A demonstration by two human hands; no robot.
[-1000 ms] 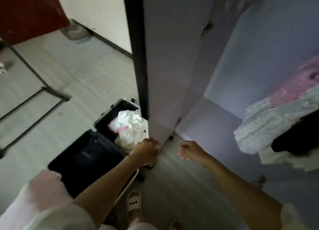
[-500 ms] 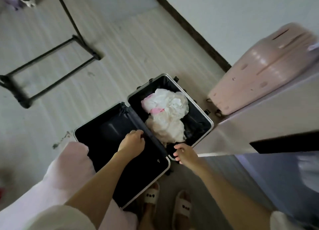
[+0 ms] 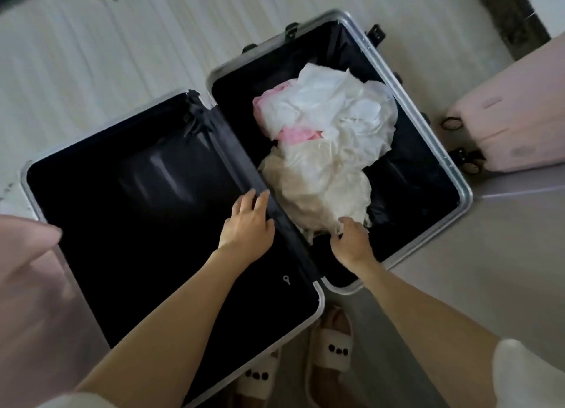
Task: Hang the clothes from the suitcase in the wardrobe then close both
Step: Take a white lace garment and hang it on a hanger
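- Two white slippers (image 3: pixel 331 348) stood on the floor (image 3: pixel 91 49) at the near edge of the suitcase (image 3: pixel 461 190).
- The left hand (image 3: pixel 249 222) lay flat on the dark centre hinge strip, its grip spread and holding nothing.
- The right hand (image 3: pixel 351 239) pinched the near edge of the cream garment (image 3: pixel 318 190).
- The clothes pile (image 3: pixel 327 126), white, pink and cream, sat in the suitcase's right half; the left half was black-lined.
- A pink suitcase (image 3: pixel 519 114) stood beyond, to the right.
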